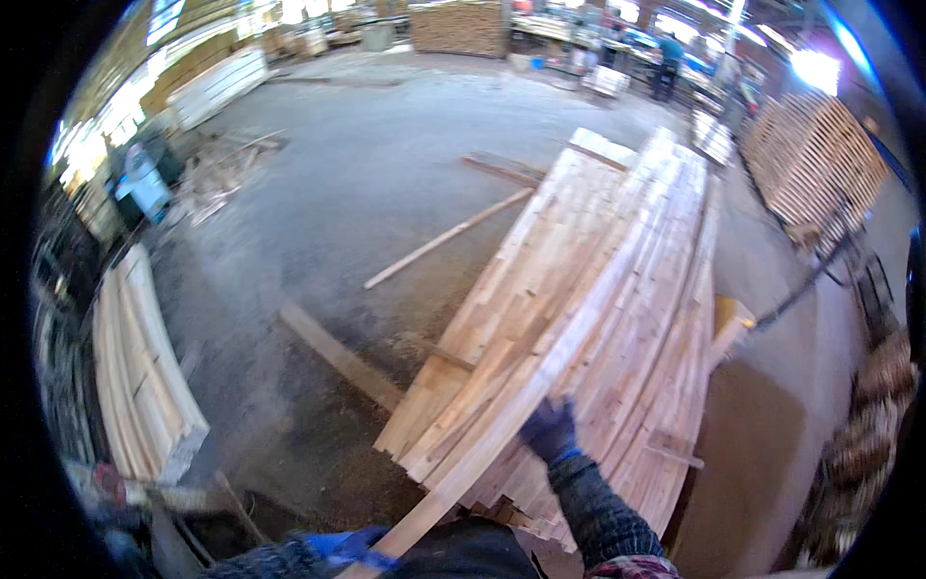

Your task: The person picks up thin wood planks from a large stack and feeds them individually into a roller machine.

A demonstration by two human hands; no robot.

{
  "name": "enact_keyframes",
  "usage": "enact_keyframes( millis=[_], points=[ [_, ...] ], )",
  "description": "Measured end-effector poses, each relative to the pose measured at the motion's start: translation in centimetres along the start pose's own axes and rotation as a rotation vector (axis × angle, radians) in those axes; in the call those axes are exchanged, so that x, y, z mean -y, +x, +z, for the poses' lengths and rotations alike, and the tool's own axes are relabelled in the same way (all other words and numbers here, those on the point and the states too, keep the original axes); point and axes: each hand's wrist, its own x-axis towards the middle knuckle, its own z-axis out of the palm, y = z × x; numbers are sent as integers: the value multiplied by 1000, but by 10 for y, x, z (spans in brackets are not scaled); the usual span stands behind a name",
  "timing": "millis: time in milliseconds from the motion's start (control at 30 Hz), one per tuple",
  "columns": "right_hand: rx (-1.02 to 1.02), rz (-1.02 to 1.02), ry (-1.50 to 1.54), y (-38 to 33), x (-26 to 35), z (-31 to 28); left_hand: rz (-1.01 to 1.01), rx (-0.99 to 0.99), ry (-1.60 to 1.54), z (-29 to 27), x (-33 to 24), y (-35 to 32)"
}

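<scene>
The blue-gloved left hand (355, 547) appears to close its fingers around the near end of a long board (458, 487), probably to bear the part that juts past the stack (666, 289). Farther up, the right hand (552, 432), in a darker glove, is at the board's right edge, seemingly to steady its length; whether those fingers grip the wood or merely rest against it cannot be told. The board runs lengthwise over the stack, roughly in line with the pieces below, its far part hard to pick out among them. A crosspiece (675, 450) lies athwart the stack's right side, perhaps as a spacer between layers. To the left, a plank (338, 357) and a pole (449, 236) lie on the floor (289, 232). Pale lumber (145, 376) is bundled beyond; a slatted pile (815, 159) rises at right, and a co-worker (667, 66) stands in the background.
</scene>
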Motion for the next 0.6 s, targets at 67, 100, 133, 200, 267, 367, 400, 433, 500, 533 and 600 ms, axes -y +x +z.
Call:
enact_keyframes(
  millis=[67,100,133,200,267,367,400,433,500,533,600],
  points=[
    [-105,-145,181,29,52,6,-82,-20,-34,-7,42,-63],
    [-100,-204,242,43,72,8,-103,-30,-36,-6,57,-97],
    [-80,-258,272,53,82,10,-94,-42,-42,-1,77,-127],
    [-9,-348,254,73,91,0,-4,-38,52,-6,83,-169],
    [-37,-409,121,92,55,4,88,-116,165,2,95,-188],
    [95,-326,215,83,-4,24,-147,-519,384,1,60,-162],
    [218,-307,182,73,-16,24,45,-683,733,0,58,-140],
    [242,-281,191,62,-28,40,3,-737,840,0,58,-125],
    [209,-317,195,47,-35,79,-6,-804,938,-9,64,-118],
    [203,-331,180,43,-38,102,-10,-818,896,-8,69,-129],
    [159,-402,162,34,-26,151,22,-885,874,-24,65,-142]
  ],
)
